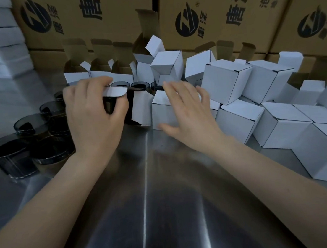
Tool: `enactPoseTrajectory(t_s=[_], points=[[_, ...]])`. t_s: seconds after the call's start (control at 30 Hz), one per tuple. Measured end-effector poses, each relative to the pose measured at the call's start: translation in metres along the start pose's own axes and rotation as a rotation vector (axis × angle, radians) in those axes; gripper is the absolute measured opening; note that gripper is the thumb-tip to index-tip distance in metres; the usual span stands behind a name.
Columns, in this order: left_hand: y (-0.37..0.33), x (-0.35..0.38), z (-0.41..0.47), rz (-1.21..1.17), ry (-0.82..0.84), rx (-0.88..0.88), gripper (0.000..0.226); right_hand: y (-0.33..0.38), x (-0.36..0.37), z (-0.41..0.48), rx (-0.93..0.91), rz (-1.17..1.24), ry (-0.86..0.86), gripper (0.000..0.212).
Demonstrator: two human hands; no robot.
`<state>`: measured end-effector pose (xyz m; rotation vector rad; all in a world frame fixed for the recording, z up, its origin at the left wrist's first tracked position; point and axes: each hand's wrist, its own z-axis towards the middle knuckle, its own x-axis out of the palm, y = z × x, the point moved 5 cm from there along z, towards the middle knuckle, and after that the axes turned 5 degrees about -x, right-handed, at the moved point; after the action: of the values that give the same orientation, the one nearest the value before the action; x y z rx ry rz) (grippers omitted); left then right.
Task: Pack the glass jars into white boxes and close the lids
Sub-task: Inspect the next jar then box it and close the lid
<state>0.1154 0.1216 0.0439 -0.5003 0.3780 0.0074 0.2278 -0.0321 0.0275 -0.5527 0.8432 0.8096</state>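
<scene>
Head view: left hand grips the open white box by its flap; right hand, fingers straight, rests on the closed white box just beside it; glass jars stand on the worktop at the left

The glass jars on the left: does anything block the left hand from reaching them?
Nothing visible lies between; the glass jars sit just beside the left hand. That hand, though, already grips an open white box.
</scene>
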Motion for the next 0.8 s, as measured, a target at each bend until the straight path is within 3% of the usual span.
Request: enactPoseTrajectory(t_s=[0.13,0.4,0.6,0.8], points=[[-0.011,-0.011,0.004,-0.022,-0.092,0.079,0.026,0.022,0.001,0.000,-0.020,0.303,0.052,0.114],[-0.023,-0.025,0.005,-0.124,-0.166,0.149,0.028,0.035,0.007,-0.007,0.074,0.771,0.056,0.099],[-0.017,-0.018,0.004,-0.348,-0.062,0.043,0.029,0.007,0.007,-0.018,0.207,0.843,0.043,0.084],[0.000,-0.004,0.002,-0.292,0.066,-0.050,0.020,-0.010,0.012,-0.019,0.269,0.835,0.053,0.083]])
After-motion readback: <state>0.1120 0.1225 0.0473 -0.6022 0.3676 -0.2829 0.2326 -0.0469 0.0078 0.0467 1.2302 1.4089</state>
